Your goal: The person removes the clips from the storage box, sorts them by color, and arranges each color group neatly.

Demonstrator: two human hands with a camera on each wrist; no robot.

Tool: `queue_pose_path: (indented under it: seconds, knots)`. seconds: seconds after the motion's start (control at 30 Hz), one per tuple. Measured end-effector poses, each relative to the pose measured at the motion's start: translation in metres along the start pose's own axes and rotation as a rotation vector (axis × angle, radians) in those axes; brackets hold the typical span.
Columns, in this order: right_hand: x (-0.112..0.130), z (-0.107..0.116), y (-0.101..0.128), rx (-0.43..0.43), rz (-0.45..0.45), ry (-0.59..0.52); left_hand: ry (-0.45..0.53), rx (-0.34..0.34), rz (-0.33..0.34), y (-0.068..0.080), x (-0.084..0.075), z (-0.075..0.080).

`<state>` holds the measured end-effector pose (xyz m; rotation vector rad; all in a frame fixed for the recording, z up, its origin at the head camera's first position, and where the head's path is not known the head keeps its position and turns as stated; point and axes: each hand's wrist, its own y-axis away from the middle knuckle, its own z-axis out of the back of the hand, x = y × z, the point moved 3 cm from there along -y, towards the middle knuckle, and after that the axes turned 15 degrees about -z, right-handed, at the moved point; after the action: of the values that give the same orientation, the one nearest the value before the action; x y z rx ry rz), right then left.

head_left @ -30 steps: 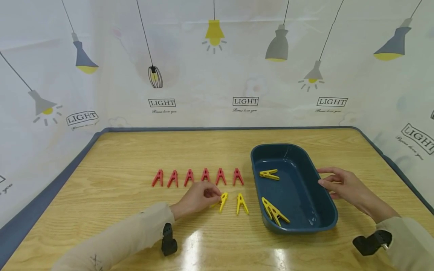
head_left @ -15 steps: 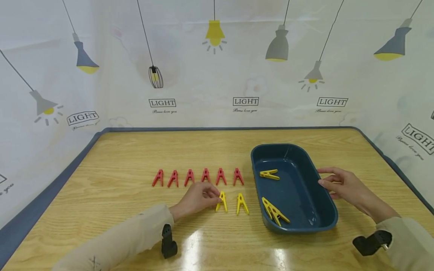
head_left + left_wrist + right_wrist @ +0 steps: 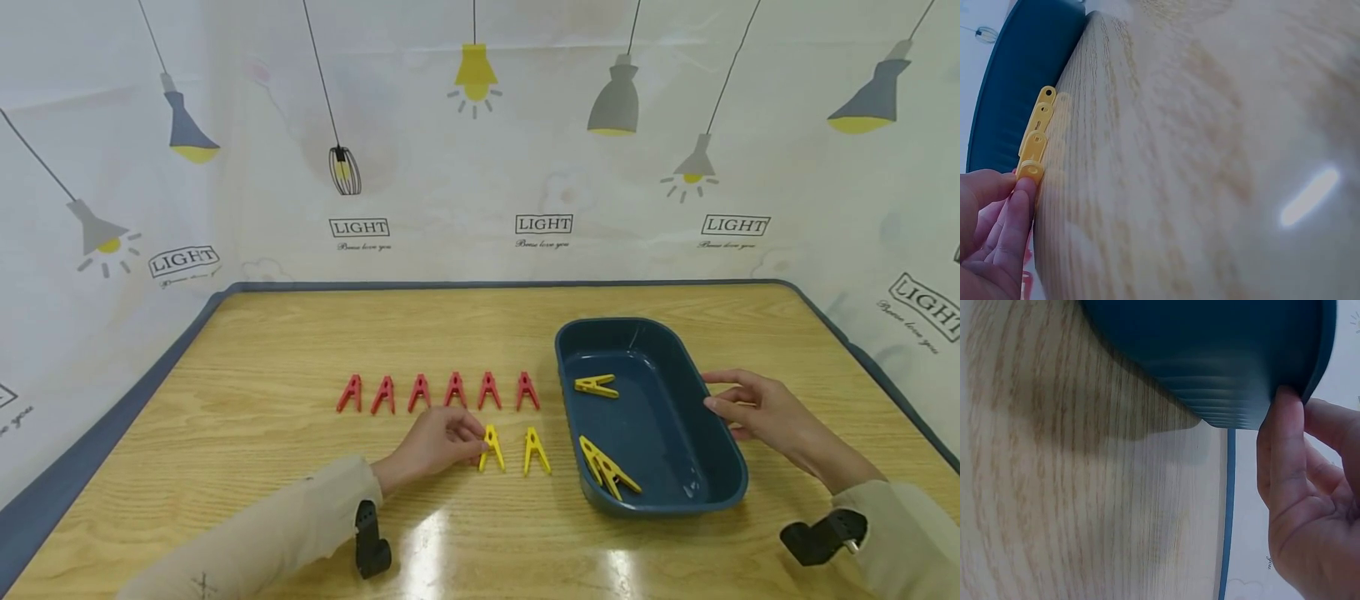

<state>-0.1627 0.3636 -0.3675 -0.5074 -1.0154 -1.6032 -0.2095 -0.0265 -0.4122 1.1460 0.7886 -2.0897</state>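
Note:
My left hand [image 3: 435,437] pinches a yellow clothespin [image 3: 491,435] between thumb and fingertips, its two legs pointing toward me on the wooden table. A second yellow clothespin [image 3: 532,438] lies just to its right. In the left wrist view the held clothespin [image 3: 1030,169] appears edge-on, lined up with the other one. Behind the hand runs a row of several red clothespins [image 3: 454,386]. My right hand [image 3: 765,414] grips the right rim of a dark blue plastic tub [image 3: 652,433]; in the right wrist view, fingers [image 3: 1287,444] lie against its outer wall under the rim.
Inside the tub, one yellow clothespin [image 3: 596,386] lies near the back left, and more yellow clothespins [image 3: 607,471] lean at the front left. A white printed cloth [image 3: 450,167] stands around the table [image 3: 300,333] at the back and sides.
The yellow clothespin in my left hand has turned from slanted to matching its neighbour and shifted slightly left. My right hand and the tub stay in place.

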Motion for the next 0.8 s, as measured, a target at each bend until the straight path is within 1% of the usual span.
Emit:
queue_pose_path:
  seconds: [0.07, 0.17, 0.3, 0.43, 0.53, 0.63, 0.7, 0.77, 0.8]
  knots:
    - [0.0, 0.0, 0.0, -0.001, -0.001, 0.002, 0.016, 0.005, -0.02, 0.001, 0.0, 0.001]
    - [0.0, 0.0, 0.0, -0.002, -0.002, 0.006, 0.038, 0.014, -0.017, 0.002, 0.0, 0.002]
    - [0.0, 0.0, 0.0, -0.003, -0.006, 0.016, -0.001, 0.015, 0.012, -0.001, -0.003, 0.006]
    - [0.0, 0.0, -0.001, -0.011, -0.019, 0.026, -0.048, 0.023, -0.013, -0.009, -0.013, 0.01]
    - [0.001, 0.0, -0.001, -0.014, -0.025, 0.027, -0.067, 0.052, -0.053, -0.021, -0.024, 0.009]
    - [0.001, 0.0, -0.001, -0.012, -0.024, 0.026, -0.07, 0.095, -0.109, -0.034, -0.039, 0.007]
    - [0.001, 0.0, -0.001, -0.011, -0.024, 0.023, -0.041, 0.122, -0.151, -0.045, -0.051, 0.006]
    - [0.001, 0.0, -0.001, -0.01, -0.024, 0.022, -0.034, 0.142, -0.204, -0.056, -0.065, 0.004]
    - [0.001, 0.0, -0.001, -0.01, -0.023, 0.021, -0.033, 0.15, -0.229, -0.06, -0.076, 0.004]
